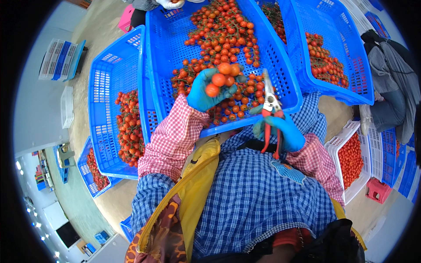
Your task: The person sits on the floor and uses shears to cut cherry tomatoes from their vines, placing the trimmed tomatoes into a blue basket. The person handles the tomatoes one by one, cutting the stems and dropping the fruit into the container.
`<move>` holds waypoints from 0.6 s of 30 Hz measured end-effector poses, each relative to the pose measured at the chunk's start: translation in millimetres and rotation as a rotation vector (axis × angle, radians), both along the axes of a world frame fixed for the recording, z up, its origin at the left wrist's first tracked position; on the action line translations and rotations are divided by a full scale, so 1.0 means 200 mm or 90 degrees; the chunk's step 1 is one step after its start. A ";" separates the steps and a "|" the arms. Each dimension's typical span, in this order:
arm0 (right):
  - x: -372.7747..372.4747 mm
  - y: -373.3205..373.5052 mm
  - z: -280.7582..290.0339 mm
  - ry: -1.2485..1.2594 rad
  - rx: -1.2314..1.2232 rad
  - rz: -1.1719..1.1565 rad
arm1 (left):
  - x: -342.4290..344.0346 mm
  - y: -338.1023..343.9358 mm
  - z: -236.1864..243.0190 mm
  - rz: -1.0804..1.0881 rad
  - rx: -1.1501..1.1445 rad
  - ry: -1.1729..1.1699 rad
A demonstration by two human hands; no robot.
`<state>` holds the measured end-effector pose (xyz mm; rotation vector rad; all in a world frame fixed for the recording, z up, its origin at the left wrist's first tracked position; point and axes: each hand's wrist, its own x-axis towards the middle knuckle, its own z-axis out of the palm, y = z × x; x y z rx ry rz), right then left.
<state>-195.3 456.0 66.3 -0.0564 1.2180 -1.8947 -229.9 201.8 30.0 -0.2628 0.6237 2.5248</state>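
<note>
My left hand (204, 94), in a blue glove, is closed round a small bunch of cherry tomatoes (223, 79), orange to red, held above the big blue crate (175, 37). Many more tomatoes on green stems (219, 37) lie in that crate, some right under my left hand. My right hand (287, 131), gloved the same way, grips red-handled pruning shears (271, 105) by the crate's near right corner. Their narrow metal blades point up and away from me. The blades are apart from the held bunch.
To the left, a blue crate (103, 96) holds vine tomatoes; a smaller one (87, 171) sits lower. Another blue crate (346, 48) stands at right. Nearer, a white crate (335, 164) has loose tomatoes beside a red stool (379, 190). A person (388, 96) sits at right; another's gloved hand (171, 3) shows beyond.
</note>
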 end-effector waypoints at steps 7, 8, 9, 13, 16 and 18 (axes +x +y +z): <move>0.05 0.13 0.01 -0.018 -0.005 -0.106 | -0.01 0.02 -0.05 -0.114 0.384 0.024; 0.05 0.15 0.00 -0.039 -0.002 -0.107 | 0.00 0.03 -0.04 -0.122 0.389 0.054; 0.05 0.16 0.00 -0.060 0.001 -0.107 | 0.01 0.04 -0.04 -0.128 0.394 0.083; 0.08 0.16 -0.04 -0.105 0.007 -0.149 | 0.01 0.06 -0.03 -0.127 0.463 0.143; 0.08 0.16 -0.05 -0.114 0.016 -0.149 | 0.00 0.05 -0.04 -0.125 0.390 0.097; 0.09 0.17 -0.05 -0.124 0.044 -0.139 | 0.00 0.04 -0.06 -0.084 0.346 0.069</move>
